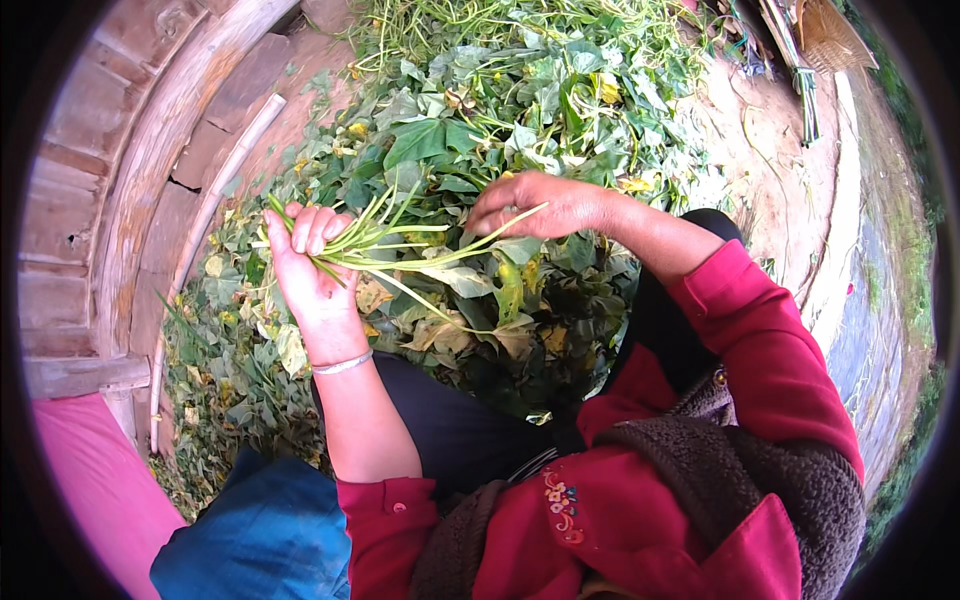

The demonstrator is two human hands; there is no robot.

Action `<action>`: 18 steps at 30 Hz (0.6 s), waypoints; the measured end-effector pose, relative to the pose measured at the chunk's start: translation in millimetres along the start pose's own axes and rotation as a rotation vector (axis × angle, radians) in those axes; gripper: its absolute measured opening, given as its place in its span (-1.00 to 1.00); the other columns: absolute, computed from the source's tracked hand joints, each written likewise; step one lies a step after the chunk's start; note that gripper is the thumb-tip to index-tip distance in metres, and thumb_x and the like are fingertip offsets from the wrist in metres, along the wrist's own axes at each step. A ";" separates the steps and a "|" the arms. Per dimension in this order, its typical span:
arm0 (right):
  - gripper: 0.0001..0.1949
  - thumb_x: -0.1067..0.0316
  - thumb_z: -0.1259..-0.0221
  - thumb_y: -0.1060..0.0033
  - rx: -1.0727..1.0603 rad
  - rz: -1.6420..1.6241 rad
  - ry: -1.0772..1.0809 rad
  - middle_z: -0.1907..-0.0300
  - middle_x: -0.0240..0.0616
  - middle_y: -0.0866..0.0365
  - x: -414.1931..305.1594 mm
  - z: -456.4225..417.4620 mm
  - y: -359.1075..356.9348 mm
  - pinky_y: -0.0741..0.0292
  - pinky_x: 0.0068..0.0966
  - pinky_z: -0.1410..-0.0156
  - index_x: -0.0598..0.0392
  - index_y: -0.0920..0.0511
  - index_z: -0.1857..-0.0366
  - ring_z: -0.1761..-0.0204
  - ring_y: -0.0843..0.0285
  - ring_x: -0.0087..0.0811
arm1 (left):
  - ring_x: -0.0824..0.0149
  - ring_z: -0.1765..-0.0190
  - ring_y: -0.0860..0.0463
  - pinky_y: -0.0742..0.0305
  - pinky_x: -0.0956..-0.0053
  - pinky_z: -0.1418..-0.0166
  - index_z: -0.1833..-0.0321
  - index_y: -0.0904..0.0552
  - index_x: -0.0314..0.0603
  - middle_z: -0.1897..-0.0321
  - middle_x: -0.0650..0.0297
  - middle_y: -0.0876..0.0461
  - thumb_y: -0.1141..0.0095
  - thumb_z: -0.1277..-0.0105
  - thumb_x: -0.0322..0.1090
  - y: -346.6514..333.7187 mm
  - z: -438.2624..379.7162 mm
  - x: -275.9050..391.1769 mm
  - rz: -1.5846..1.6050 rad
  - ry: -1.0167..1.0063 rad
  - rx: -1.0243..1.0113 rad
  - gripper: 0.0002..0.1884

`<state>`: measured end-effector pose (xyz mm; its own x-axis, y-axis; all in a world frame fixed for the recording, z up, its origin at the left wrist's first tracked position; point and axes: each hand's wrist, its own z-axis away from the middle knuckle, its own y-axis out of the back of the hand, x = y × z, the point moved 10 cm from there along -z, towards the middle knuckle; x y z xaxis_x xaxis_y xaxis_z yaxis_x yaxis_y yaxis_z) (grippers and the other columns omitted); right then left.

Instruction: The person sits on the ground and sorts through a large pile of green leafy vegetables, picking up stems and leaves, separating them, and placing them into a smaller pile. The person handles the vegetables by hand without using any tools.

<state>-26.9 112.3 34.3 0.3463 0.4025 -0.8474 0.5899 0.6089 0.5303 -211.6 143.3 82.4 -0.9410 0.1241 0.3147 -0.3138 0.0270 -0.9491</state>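
Observation:
My left hand (pixel 311 251) is closed around a bunch of long green leaf stalks (pixel 375 238), whose loose ends fan out to the right. One long stalk reaches up toward my right hand (pixel 529 204), and another droops with a wilted leaf (pixel 514 337) at its tip. My right hand is over the leaf pile with its fingers bent and blurred; whether it pinches a stalk or leaf is not plain. A large heap of green and yellowing leaves (pixel 420 142) spreads beneath and beyond both hands.
Stripped or thin stems (pixel 622 22) lie at the far end of the heap. On the left are a long pole (pixel 217 187) and a wooden beam (pixel 161 150). Blue cloth (pixel 262 532) and pink cloth (pixel 97 457) lie lower left. A woven basket-like item (pixel 829 37) is upper right.

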 end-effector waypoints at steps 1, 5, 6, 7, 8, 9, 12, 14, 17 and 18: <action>-0.64 0.05 -0.28 -0.05 -0.074 -0.175 -0.038 0.03 -0.17 -0.59 -4.7 1.1 -13.7 -0.39 -0.41 -0.21 0.03 -0.55 -0.02 -0.05 -0.51 -0.29 | 0.51 0.62 -0.16 -0.24 0.55 0.38 0.36 -0.37 -0.16 0.73 0.47 -0.14 0.22 -0.46 -0.04 2.3 -0.7 0.1 0.009 0.000 0.012 -0.66; -0.73 0.16 -0.33 -0.05 -0.292 -0.236 -0.149 0.21 -0.36 -0.63 -0.3 6.5 -40.6 -0.43 -0.54 -0.04 0.12 -0.59 0.12 0.14 -0.50 -0.58 | 0.50 0.61 -0.17 -0.25 0.54 0.36 0.37 -0.37 -0.15 0.73 0.47 -0.14 0.20 -0.46 -0.04 4.3 -2.6 3.1 0.066 0.002 0.010 -0.65; -0.75 0.18 -0.33 -0.05 -0.260 -0.270 -0.204 0.22 -0.37 -0.63 0.2 8.4 -33.8 -0.43 -0.55 -0.02 0.12 -0.59 0.14 0.16 -0.49 -0.59 | 0.49 0.61 -0.16 -0.25 0.53 0.36 0.38 -0.38 -0.15 0.73 0.46 -0.14 0.19 -0.45 -0.04 4.6 -2.8 5.0 0.081 0.007 0.009 -0.65; -0.76 0.20 -0.33 -0.05 -0.229 -0.304 -0.260 0.24 -0.38 -0.63 3.4 10.1 -28.8 -0.43 -0.56 0.00 0.12 -0.60 0.16 0.17 -0.49 -0.60 | 0.49 0.60 -0.15 -0.26 0.51 0.35 0.39 -0.38 -0.14 0.72 0.45 -0.13 0.18 -0.44 -0.03 4.3 -2.5 5.9 0.096 0.010 0.007 -0.65; -0.78 0.23 -0.33 -0.03 -0.165 -0.403 -0.260 0.28 -0.41 -0.62 4.6 8.8 -22.9 -0.41 -0.59 0.02 0.11 -0.60 0.17 0.20 -0.47 -0.62 | 0.51 0.61 -0.18 -0.26 0.55 0.36 0.38 -0.35 -0.16 0.73 0.48 -0.15 0.21 -0.46 -0.04 3.9 -0.9 10.3 0.049 -0.028 0.010 -0.65; -0.78 0.25 -0.33 0.01 -0.119 -0.454 -0.239 0.30 -0.41 -0.63 7.7 5.6 -18.7 -0.41 -0.59 0.02 0.12 -0.61 0.18 0.21 -0.49 -0.59 | 0.51 0.61 -0.18 -0.25 0.55 0.36 0.38 -0.35 -0.16 0.73 0.48 -0.15 0.21 -0.46 -0.04 4.5 -1.2 11.1 0.054 -0.037 0.013 -0.65; -0.78 0.25 -0.23 0.03 -0.036 -0.435 -0.212 0.33 -0.39 -0.63 7.7 4.2 -11.5 -0.42 -0.57 0.01 0.10 -0.61 0.24 0.23 -0.51 -0.54 | 0.50 0.61 -0.18 -0.26 0.55 0.36 0.38 -0.35 -0.16 0.74 0.47 -0.14 0.23 -0.46 -0.03 8.9 -3.1 14.9 0.056 -0.057 0.026 -0.64; -0.78 0.25 -0.17 0.03 -0.098 -0.316 -0.275 0.35 -0.38 -0.62 7.1 5.0 -20.5 -0.42 -0.54 0.00 0.10 -0.61 0.30 0.23 -0.51 -0.53 | 0.49 0.62 -0.17 -0.25 0.54 0.36 0.38 -0.36 -0.16 0.74 0.47 -0.14 0.23 -0.46 -0.03 10.7 -3.2 13.8 0.046 -0.056 0.028 -0.64; -0.71 0.16 -0.17 0.10 -0.265 0.036 -0.290 0.34 -0.24 -0.65 -7.2 4.6 -41.4 -0.48 -0.36 0.02 0.13 -0.59 0.31 0.22 -0.59 -0.33 | 0.49 0.62 -0.17 -0.25 0.53 0.36 0.39 -0.36 -0.14 0.74 0.46 -0.14 0.24 -0.46 -0.02 13.0 -4.9 5.6 0.022 -0.044 0.031 -0.63; -0.68 0.13 -0.15 0.09 -0.278 0.064 -0.230 0.34 -0.18 -0.65 -16.2 2.6 -46.6 -0.48 -0.33 0.06 0.14 -0.60 0.28 0.24 -0.60 -0.26 | 0.48 0.62 -0.17 -0.25 0.53 0.36 0.39 -0.36 -0.14 0.74 0.46 -0.14 0.25 -0.46 -0.02 13.1 -4.5 1.0 0.011 -0.038 0.032 -0.63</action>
<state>-58.0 75.7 23.3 0.5493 0.3008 -0.7796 0.3522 0.7627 0.5424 -216.0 148.2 70.3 -0.9485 0.0868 0.3047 -0.3064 -0.0063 -0.9519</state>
